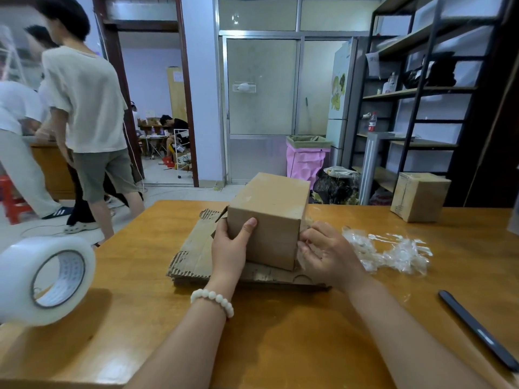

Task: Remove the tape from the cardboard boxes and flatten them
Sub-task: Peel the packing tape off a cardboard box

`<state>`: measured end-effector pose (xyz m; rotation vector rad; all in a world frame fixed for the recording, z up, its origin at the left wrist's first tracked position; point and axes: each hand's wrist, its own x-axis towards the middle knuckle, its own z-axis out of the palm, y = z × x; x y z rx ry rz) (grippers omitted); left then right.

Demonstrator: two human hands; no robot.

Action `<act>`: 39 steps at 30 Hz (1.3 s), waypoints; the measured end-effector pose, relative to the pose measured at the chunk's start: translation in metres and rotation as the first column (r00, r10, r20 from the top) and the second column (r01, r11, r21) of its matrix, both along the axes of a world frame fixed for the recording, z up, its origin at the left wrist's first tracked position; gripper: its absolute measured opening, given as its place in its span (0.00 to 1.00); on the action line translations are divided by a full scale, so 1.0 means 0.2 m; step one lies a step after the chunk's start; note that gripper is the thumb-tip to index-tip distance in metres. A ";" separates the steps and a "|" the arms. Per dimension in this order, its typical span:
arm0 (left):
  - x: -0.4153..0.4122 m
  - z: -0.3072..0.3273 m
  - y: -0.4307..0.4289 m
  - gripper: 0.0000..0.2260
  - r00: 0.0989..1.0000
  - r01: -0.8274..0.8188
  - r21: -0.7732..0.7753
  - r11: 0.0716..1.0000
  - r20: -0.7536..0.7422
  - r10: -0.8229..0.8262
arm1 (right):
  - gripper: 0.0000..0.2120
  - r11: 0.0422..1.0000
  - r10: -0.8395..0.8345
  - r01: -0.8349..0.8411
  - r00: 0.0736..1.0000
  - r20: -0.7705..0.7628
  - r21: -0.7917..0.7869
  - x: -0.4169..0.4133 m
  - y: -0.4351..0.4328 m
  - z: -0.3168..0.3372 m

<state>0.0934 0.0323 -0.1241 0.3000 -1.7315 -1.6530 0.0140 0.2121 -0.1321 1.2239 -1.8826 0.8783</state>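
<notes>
Fingers (222, 230) of the left hand (230, 248) wrap the left near corner of the box (269, 214), thumb flat on its near face, clamped on the cardboard. On the right hand (325, 254) the fingers (304, 244) are curled against the box's right near edge; whether they pinch any tape there I cannot tell.

Seen from the head, the box stands at the middle of the bench (280, 318) on a sheet of flattened cardboard (196, 254). Its long axis runs away from the person, toward 12 o'clock and leaning a little to 1, with the short end face nearest. Its brown faces are scuffed and show no writing that can be read.

From the box, a heap of crumpled tape (393, 251) lies at 3 o'clock, just beside the right hand. A second box (421, 196) sits at 2 o'clock near the far edge of the bench, with faint print on its side that is too small to read. A tape roll (45, 279) stands on edge at 8 o'clock; the print inside its core is blurred. A dark slim tool (477, 329) lies at 4 o'clock, pointing from 10 to 4. A bead bracelet (213, 297) circles the left wrist
</notes>
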 end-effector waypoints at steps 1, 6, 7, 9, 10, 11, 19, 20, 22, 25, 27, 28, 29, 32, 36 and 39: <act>0.00 0.00 0.00 0.15 1.000 0.004 0.000 1.000 0.004 -0.004 | 0.10 1.000 0.017 -0.017 1.000 0.000 0.008 -0.01 0.01 0.00; -0.01 -0.01 0.00 0.17 1.000 -0.012 -0.007 1.000 0.011 0.012 | 0.13 0.999 0.014 -0.014 1.000 -0.009 -0.050 -0.01 -0.01 0.00; -0.01 -0.01 0.00 0.17 1.000 -0.014 -0.006 1.000 0.008 0.014 | 0.12 0.999 -0.001 -0.002 0.999 -0.046 -0.052 -0.02 -0.02 -0.01; -0.01 -0.01 0.00 0.16 1.000 -0.016 -0.014 1.000 0.002 0.016 | 0.11 0.998 -0.061 0.056 0.984 -0.170 -0.035 -0.02 -0.04 -0.02; -0.01 -0.01 0.00 0.15 1.000 -0.015 -0.023 1.000 0.000 0.015 | 0.11 0.997 -0.082 0.078 0.966 -0.245 -0.028 -0.01 -0.03 -0.02; -0.01 -0.01 0.00 0.14 1.000 -0.014 -0.030 0.999 0.000 0.014 | 0.10 0.996 -0.092 0.090 0.944 -0.317 -0.022 -0.01 -0.03 -0.02; -0.01 -0.03 0.01 0.19 1.000 -0.031 -0.052 0.998 -0.007 0.030 | 0.10 0.940 -0.339 0.288 0.859 -0.384 -0.184 0.01 0.03 -0.07; -0.02 -0.03 0.01 0.20 0.999 -0.037 -0.053 0.998 -0.003 0.037 | 0.14 0.934 -0.353 0.297 0.853 -0.383 -0.200 0.02 0.03 -0.07; -0.02 -0.04 0.01 0.20 0.999 -0.042 -0.057 0.997 0.003 0.042 | 0.17 0.940 -0.339 0.290 0.852 -0.400 -0.180 0.02 0.01 -0.08; -0.01 -0.03 0.02 0.19 0.999 -0.046 -0.056 0.997 0.000 0.046 | 0.15 0.950 -0.313 0.275 0.852 -0.421 -0.148 0.01 -0.01 -0.09; -0.01 -0.03 0.02 0.19 0.999 -0.051 -0.058 0.997 0.003 0.051 | 0.11 0.956 -0.292 0.248 0.859 -0.422 -0.155 0.00 -0.02 -0.08; 0.00 -0.03 0.02 0.19 0.999 -0.052 -0.059 0.997 0.002 0.052 | 0.10 0.959 -0.279 0.235 0.866 -0.414 -0.155 0.00 -0.03 -0.08; 0.00 -0.03 0.02 0.19 0.999 -0.051 -0.062 0.997 -0.001 0.052 | 0.08 0.962 -0.270 0.223 0.877 -0.398 -0.160 0.00 -0.03 -0.08; 0.00 -0.03 0.03 0.16 0.999 -0.042 -0.060 0.997 -0.008 0.042 | 0.06 0.963 -0.255 0.210 0.907 -0.335 -0.167 0.01 -0.05 -0.08; 0.00 -0.02 0.04 0.09 0.999 -0.032 -0.011 0.999 -0.010 0.032 | 0.03 0.978 -0.200 0.180 0.949 -0.245 -0.103 0.02 -0.07 -0.08; 0.00 -0.03 0.03 0.10 1.000 -0.026 -0.005 1.000 -0.001 0.026 | 0.02 0.994 -0.102 0.100 0.994 -0.046 -0.047 0.05 -0.04 -0.08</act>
